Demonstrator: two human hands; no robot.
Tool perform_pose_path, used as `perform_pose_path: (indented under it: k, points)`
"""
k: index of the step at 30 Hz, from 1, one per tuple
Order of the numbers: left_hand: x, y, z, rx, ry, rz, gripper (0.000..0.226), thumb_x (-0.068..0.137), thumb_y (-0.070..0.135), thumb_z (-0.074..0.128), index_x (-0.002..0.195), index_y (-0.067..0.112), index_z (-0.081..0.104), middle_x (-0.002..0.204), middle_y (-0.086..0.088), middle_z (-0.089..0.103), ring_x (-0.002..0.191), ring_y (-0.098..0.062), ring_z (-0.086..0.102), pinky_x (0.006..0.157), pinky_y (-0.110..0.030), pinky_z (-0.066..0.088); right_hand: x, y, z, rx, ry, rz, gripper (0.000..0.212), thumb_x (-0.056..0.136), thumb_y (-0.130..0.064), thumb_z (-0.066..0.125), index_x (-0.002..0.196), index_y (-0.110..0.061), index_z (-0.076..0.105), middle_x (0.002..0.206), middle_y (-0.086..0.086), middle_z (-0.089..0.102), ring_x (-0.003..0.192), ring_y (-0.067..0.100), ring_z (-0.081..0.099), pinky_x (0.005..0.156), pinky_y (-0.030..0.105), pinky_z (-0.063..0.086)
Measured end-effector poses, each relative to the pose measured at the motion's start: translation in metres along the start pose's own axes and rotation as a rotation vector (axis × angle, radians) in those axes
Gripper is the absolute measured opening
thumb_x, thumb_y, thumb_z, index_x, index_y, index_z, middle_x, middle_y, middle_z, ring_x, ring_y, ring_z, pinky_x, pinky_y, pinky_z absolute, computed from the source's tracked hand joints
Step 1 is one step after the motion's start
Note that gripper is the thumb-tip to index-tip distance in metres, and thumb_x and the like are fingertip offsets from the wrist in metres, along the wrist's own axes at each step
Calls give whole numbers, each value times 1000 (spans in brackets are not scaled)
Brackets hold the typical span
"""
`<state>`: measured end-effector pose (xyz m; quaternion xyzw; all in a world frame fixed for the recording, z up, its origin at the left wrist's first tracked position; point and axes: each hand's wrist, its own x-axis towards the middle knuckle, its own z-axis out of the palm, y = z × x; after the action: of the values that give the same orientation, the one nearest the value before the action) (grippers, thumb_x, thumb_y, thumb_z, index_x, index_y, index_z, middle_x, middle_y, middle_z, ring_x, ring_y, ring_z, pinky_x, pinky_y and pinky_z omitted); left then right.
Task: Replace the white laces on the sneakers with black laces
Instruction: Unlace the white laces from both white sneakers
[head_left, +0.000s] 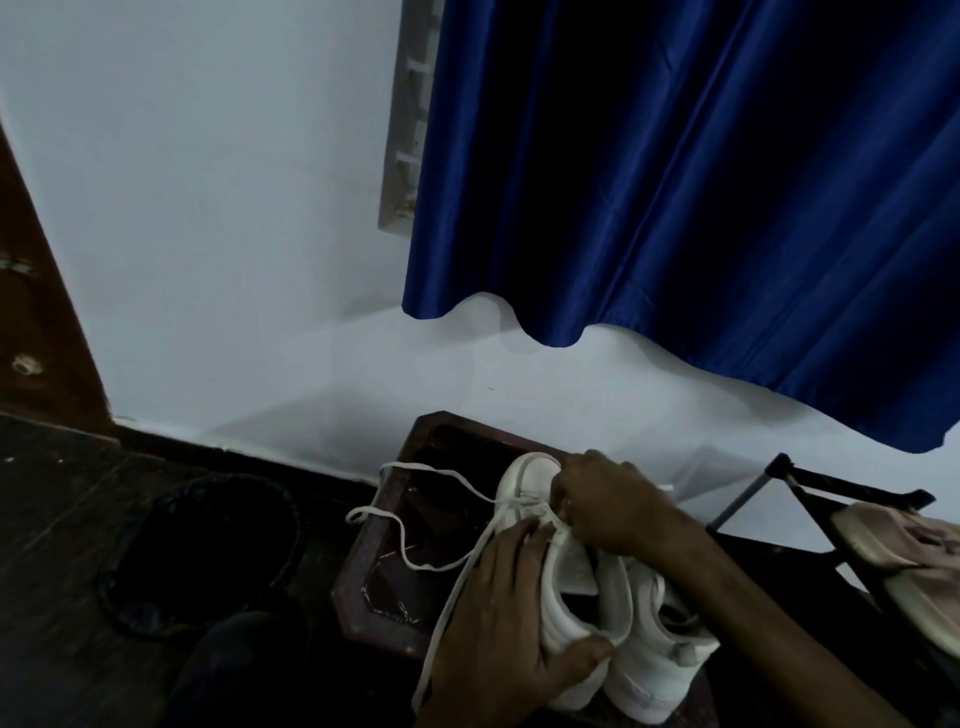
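Observation:
Two white sneakers stand side by side on a small dark wooden table. My left hand grips the side and heel of the left sneaker, thumb curled over its collar. My right hand is curled over that shoe's eyelet area near the toe and pinches the white lace there. Long loose lace ends trail left across the table and down past my left hand. The right sneaker stands untouched beside it. No black laces are visible.
A blue curtain hangs over the white wall behind the table. At the right a dark metal rack holds a pale pink shoe. A dark round bin sits on the dark floor at the left, beside a brown door.

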<state>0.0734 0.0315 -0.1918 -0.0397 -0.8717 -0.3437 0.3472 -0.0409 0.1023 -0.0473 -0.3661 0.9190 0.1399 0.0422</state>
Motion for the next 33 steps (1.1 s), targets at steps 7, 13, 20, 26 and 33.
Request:
perform_pose_path:
  k: [7, 13, 20, 26, 33]
  points:
    - [2, 0, -3, -5, -32, -22, 89, 81, 79, 46, 146, 18, 40, 152, 4, 36, 142, -11, 32, 112, -30, 33, -13, 26, -22, 199, 82, 45, 6, 87, -33, 64, 89, -28, 67, 101, -11, 59, 102, 10, 52, 91, 36, 44]
    - [1, 0, -4, 0, -55, -8, 90, 81, 80, 45, 144, 16, 42, 151, 3, 38, 141, -10, 33, 110, -30, 35, -35, 74, -44, 206, 307, 297, 4, 90, -29, 65, 87, -31, 63, 102, -9, 59, 86, 9, 53, 82, 35, 48]
    - [2, -1, -3, 12, -55, -16, 90, 81, 79, 45, 145, 17, 41, 150, 4, 38, 139, -11, 36, 108, -28, 37, -15, 11, -10, 122, 40, 10, 25, 92, -32, 58, 115, -26, 65, 119, -3, 52, 116, 16, 47, 96, 43, 44]
    - [1, -1, -4, 13, -64, -22, 87, 82, 79, 44, 146, 21, 37, 149, 7, 39, 138, -8, 34, 109, -25, 35, -8, 7, 0, 56, 63, 45, 16, 89, -27, 57, 103, -24, 66, 114, -4, 57, 115, 17, 50, 96, 42, 38]
    - [4, 2, -7, 15, -57, -3, 80, 81, 79, 44, 138, 23, 45, 138, 8, 47, 130, -8, 42, 102, -31, 44, -34, 60, -35, 179, 424, 401, 7, 88, -19, 61, 91, -22, 67, 101, -5, 59, 91, 14, 55, 91, 43, 45]
